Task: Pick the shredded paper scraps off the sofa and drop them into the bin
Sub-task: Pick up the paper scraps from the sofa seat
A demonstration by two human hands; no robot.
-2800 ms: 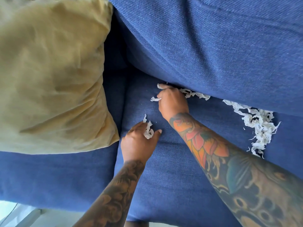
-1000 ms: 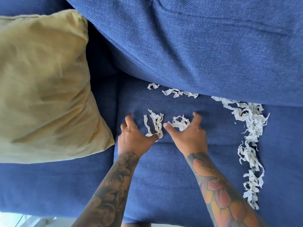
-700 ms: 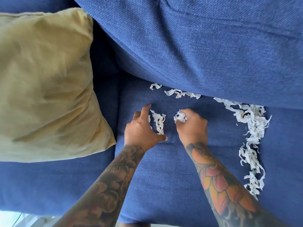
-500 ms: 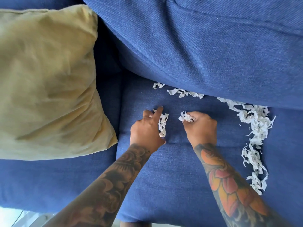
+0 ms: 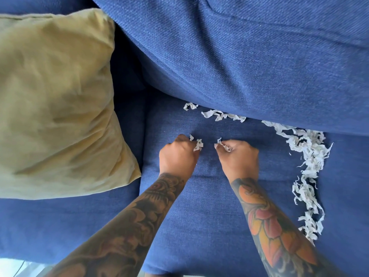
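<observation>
White shredded paper scraps lie on the blue sofa seat [image 5: 209,216]. My left hand [image 5: 178,156] is fisted on the seat with a small wad of scraps [image 5: 197,144] poking out between its fingers. My right hand [image 5: 238,156] is fisted beside it, closed on another small wad [image 5: 224,145]. A short line of scraps [image 5: 221,115] lies along the crease under the back cushion. A long trail of scraps [image 5: 307,166] runs down the seat at the right. No bin is in view.
A large yellow cushion [image 5: 54,104] leans at the left, next to my left hand. The blue back cushion [image 5: 249,56] overhangs the seat crease. The front edge of the seat and a strip of pale floor [image 5: 18,266] show at the bottom left.
Both hands went from spread over the loose scraps to closed fists, gathering those two small piles off the seat. The view shifted slightly.
</observation>
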